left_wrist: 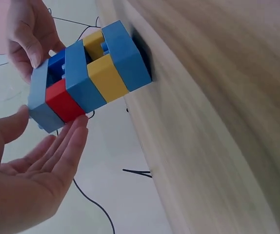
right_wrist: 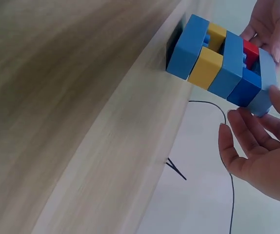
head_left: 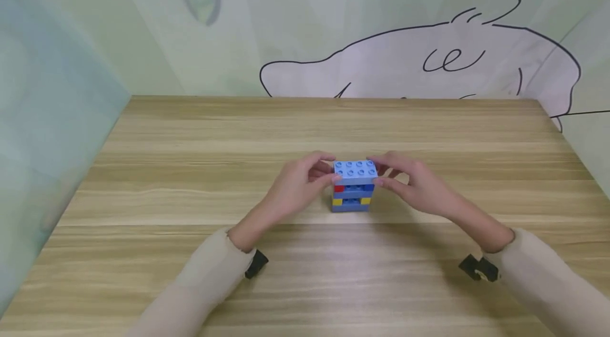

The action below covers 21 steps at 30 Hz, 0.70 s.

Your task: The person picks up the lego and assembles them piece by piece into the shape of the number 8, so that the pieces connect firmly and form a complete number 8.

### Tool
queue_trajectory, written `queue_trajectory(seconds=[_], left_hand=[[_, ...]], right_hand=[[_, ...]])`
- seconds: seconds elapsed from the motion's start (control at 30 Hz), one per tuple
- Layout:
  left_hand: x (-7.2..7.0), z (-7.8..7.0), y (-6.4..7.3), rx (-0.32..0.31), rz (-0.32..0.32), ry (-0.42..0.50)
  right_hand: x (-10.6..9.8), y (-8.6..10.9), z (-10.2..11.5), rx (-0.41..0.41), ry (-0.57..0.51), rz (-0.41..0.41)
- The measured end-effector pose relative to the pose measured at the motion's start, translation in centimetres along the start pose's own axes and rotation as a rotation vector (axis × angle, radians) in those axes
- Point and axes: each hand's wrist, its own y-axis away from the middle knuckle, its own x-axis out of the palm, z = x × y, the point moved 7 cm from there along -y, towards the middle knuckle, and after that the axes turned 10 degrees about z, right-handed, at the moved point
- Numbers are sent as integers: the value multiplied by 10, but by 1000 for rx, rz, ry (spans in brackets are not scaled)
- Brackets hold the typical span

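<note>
A small tower of toy building bricks stands upright on the wooden table. On top lies a light blue brick [head_left: 355, 172] with studs facing up. Beneath it, a red brick [left_wrist: 65, 101] sits at the left end and a dark blue brick [right_wrist: 246, 87] at the right. Under those come a blue brick [left_wrist: 84, 78], two yellow bricks [right_wrist: 206, 67] with a gap between them, and a blue base brick [left_wrist: 126, 57]. My left hand [head_left: 297, 183] holds the top brick's left end between thumb and fingers. At its right end, my right hand [head_left: 424, 183] pinches the same brick.
The wooden table [head_left: 190, 178] reaches back to a wall [head_left: 310, 14] printed with line drawings. Dark straps or devices [head_left: 256, 264] show at both sleeve cuffs.
</note>
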Motion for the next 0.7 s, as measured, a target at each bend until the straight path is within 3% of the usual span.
queue_trajectory(seconds=[0.2,0.4,0.57,0.7], left_hand=[[-8,14,-16,-111,-14,75],[-9,25,-31,-173,40,108],[-4,38,-39,-257,86,228],[0,44,-42,-281,113,314]], right_hand=[[-4,-20,-24,173,-129,36],[0,-36,-53,373,-270,101],[8,-42,-72,449,-343,146],[14,-46,-80,462,-375,171]])
